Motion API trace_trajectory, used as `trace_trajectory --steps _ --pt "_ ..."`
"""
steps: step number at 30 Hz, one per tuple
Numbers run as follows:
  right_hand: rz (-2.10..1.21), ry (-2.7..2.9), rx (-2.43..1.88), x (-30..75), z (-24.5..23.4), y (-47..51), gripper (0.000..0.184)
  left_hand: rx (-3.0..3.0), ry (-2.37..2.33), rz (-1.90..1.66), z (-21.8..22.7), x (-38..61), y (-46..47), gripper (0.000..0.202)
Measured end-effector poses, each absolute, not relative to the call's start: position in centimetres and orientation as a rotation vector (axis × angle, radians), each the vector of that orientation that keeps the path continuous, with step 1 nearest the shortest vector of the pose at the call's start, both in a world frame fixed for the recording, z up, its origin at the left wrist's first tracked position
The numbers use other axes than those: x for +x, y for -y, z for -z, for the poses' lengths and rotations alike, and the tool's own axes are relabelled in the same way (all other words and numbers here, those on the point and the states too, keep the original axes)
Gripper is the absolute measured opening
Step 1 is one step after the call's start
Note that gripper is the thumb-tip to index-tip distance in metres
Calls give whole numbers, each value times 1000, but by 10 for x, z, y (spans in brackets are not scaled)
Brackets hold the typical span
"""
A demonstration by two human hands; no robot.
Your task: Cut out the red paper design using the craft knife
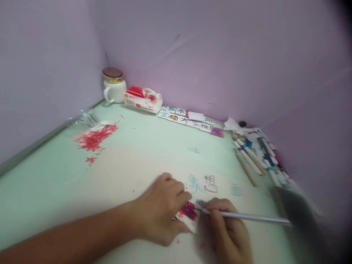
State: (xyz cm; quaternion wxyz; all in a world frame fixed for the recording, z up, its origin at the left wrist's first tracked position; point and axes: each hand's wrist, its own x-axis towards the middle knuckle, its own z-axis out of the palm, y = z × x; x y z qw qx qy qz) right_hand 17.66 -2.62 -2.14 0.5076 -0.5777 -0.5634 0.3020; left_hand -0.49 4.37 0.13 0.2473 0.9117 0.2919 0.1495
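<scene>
My left hand [162,209] has its fingers closed on a small white block [191,223] and presses it to the table. The top of this block is coloured red and dark purple. In my right hand [228,231] is a slim tool with a silver-grey shaft [255,217], pinched like a pen. Its tip meets or nearly meets the coloured face of the block; blur hides the exact contact. Just beyond my hands, Chinese characters [210,184] are written on the pale tabletop in purple and blue.
Red shavings [96,138] lie in a heap at left, near a clear plastic wrapper [86,118]. A lidded white mug [115,91] and a tissue pack [143,99] stand in the corner. Character tiles [178,119] line the wall. Markers and tools [249,157] lie at right.
</scene>
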Motion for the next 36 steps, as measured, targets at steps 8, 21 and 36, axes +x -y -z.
trace_trajectory --steps 8,21,36 --pt "-747 1449 -1293 170 23 28 20 2485 -787 -404 -1 -4 -46 33" --pt "-646 1626 -1288 172 21 25 16 2501 -809 -362 -4 -3 -45 32" --pt "-262 1959 -1349 166 6 14 15 2538 -810 -366 -2 -3 -44 26"
